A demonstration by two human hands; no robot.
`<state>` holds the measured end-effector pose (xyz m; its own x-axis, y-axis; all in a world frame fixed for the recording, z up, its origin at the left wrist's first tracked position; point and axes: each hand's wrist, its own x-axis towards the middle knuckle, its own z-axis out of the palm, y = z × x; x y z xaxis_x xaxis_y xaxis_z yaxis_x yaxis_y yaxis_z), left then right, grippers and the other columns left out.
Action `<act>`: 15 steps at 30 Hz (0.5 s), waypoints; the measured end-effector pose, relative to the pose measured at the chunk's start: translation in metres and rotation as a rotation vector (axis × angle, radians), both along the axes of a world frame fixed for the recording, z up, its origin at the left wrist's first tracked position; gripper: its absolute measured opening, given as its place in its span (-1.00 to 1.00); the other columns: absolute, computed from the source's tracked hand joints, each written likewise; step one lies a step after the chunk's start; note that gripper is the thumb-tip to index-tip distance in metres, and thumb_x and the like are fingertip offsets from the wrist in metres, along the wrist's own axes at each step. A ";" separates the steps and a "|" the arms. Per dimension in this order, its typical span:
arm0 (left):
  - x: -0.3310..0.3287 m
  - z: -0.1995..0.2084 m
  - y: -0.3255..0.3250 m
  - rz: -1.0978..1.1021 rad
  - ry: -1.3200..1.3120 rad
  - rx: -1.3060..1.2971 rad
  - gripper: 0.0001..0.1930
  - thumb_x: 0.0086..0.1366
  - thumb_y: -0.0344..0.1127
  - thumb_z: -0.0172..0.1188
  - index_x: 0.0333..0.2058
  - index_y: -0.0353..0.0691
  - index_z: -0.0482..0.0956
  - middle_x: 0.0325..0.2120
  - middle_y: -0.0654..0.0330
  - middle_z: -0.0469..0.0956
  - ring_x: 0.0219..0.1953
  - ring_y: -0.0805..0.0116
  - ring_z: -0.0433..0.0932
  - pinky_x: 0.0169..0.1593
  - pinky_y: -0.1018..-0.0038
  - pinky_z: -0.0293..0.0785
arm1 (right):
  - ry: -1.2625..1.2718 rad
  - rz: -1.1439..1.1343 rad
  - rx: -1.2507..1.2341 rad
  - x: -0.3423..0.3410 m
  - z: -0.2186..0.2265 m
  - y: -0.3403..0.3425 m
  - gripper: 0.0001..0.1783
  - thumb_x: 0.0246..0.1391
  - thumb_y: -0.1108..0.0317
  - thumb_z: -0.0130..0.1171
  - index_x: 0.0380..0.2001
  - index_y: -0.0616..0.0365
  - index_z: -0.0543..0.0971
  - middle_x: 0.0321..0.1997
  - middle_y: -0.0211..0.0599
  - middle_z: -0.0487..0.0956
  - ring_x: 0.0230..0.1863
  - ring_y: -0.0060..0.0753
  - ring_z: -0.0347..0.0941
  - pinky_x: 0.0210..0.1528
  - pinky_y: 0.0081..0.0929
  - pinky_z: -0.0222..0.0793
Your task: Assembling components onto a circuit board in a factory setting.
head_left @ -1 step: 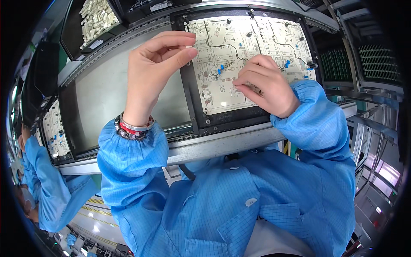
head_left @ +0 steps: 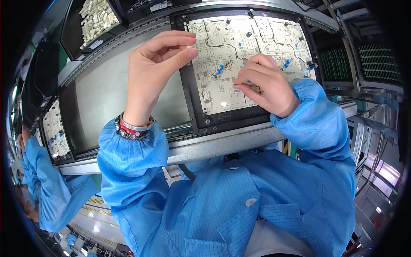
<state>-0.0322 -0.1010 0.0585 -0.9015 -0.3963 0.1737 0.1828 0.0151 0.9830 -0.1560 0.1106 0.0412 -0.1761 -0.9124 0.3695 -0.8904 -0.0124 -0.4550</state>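
Note:
My left hand (head_left: 155, 64) hovers at the left edge of a pale printed circuit board (head_left: 220, 96), thumb and fingertips curved toward each other. Something whitish shows between them, too small to name. Over the lower middle of the board, my right hand (head_left: 269, 88) is closed in a pinch, thumb and forefinger tips close to the board's surface. Whatever it grips is hidden by the fingers. Small blue components (head_left: 220, 69) stand on the board left of my right hand. A black frame (head_left: 192, 103) with dark knobs holds the board.
A black bin of white parts (head_left: 96, 21) stands at the upper left, beside another dark bin (head_left: 150, 5). A metal rail (head_left: 222, 144) runs along the near side. Further left, another board (head_left: 55, 130) lies near a co-worker's blue sleeve (head_left: 47, 175). Racks of green boards (head_left: 376, 60) stand right.

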 end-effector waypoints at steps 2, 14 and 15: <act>-0.002 -0.001 0.002 -0.003 0.009 -0.001 -0.80 0.07 -0.60 0.23 -0.27 -0.38 0.59 -0.16 0.15 0.51 -0.21 0.50 0.50 -0.08 0.63 0.45 | 0.014 0.006 0.005 -0.002 -0.001 0.001 -0.84 -0.19 0.49 0.28 -0.44 0.13 0.55 -0.39 -0.40 0.50 -0.19 -0.28 0.35 -0.07 -0.40 0.22; -0.007 -0.001 0.010 0.006 -0.033 -0.001 -0.78 0.07 -0.62 0.19 -0.25 -0.38 0.58 -0.11 0.15 0.45 -0.21 0.51 0.48 -0.08 0.64 0.43 | 0.090 0.065 -0.053 -0.002 -0.007 -0.002 -0.84 -0.19 0.46 0.26 -0.44 0.10 0.52 -0.37 -0.44 0.48 -0.20 -0.31 0.35 -0.08 -0.39 0.22; -0.008 0.000 0.011 0.012 -0.034 0.007 -0.78 0.07 -0.62 0.19 -0.25 -0.38 0.58 -0.12 0.15 0.46 -0.21 0.50 0.48 -0.08 0.63 0.42 | 0.088 0.059 -0.059 -0.003 -0.008 -0.002 -0.84 -0.19 0.46 0.26 -0.44 0.10 0.52 -0.37 -0.44 0.48 -0.20 -0.31 0.35 -0.08 -0.39 0.22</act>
